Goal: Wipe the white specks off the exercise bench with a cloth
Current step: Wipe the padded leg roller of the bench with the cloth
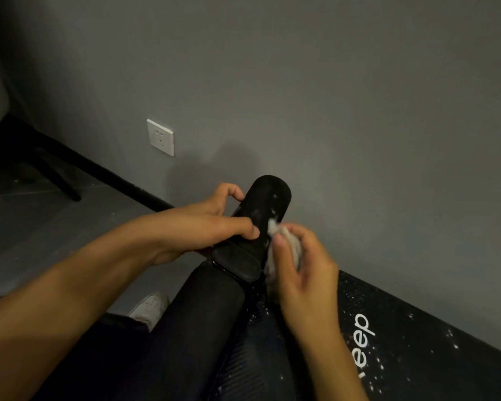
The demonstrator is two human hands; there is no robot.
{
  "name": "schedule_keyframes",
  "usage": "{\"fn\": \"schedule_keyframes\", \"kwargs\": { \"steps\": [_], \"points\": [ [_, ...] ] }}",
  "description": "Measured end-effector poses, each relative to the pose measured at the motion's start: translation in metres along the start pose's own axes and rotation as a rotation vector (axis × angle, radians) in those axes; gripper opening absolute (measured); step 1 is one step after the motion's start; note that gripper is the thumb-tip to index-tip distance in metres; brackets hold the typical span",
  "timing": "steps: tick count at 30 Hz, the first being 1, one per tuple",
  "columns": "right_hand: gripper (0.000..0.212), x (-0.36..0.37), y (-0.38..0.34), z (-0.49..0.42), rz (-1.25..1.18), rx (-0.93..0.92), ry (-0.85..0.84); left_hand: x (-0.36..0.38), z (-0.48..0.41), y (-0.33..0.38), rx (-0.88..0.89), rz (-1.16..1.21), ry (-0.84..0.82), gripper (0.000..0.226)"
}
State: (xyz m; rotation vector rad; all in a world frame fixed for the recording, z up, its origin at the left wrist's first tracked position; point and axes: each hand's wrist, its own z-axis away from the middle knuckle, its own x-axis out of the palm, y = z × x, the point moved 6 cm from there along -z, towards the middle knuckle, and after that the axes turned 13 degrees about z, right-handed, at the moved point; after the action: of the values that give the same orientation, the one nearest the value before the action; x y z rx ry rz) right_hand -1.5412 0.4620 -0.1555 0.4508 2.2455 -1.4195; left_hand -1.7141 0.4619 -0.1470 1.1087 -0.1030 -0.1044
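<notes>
A black foam roller pad (268, 204) of the exercise bench sticks up at the centre, with white specks on its near side. My left hand (214, 221) grips the pad from the left, thumb laid across its front. My right hand (304, 264) holds a crumpled grey-white cloth (284, 241) against the pad's lower right side. The black bench cushion (417, 351), with white lettering and scattered white specks, runs to the bottom right.
A grey wall stands close behind the bench, with a white socket (160, 137) on it. A black chair leg (61, 178) slants over the grey floor at the left. My dark-trousered leg (185, 328) and a white shoe (149, 308) lie below.
</notes>
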Motion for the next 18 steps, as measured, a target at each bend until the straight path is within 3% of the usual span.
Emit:
{"fn": "schedule_keyframes", "kwargs": {
  "steps": [4, 10, 14, 18],
  "points": [
    [0.008, -0.003, -0.008, 0.006, 0.095, -0.088, 0.025, 0.0, -0.001, -0.003, 0.006, 0.011, -0.009, 0.048],
    [0.007, 0.002, -0.002, -0.039, 0.101, 0.075, 0.061, 0.001, -0.001, -0.002, 0.013, 0.006, 0.005, 0.048],
    [0.011, -0.002, -0.012, 0.006, 0.078, -0.007, -0.031, 0.001, -0.001, -0.003, 0.011, 0.0, -0.006, 0.05],
    [0.009, -0.003, -0.017, -0.004, 0.184, -0.061, 0.017, 0.0, -0.002, -0.004, 0.023, 0.019, 0.004, 0.049]
  ]
}}
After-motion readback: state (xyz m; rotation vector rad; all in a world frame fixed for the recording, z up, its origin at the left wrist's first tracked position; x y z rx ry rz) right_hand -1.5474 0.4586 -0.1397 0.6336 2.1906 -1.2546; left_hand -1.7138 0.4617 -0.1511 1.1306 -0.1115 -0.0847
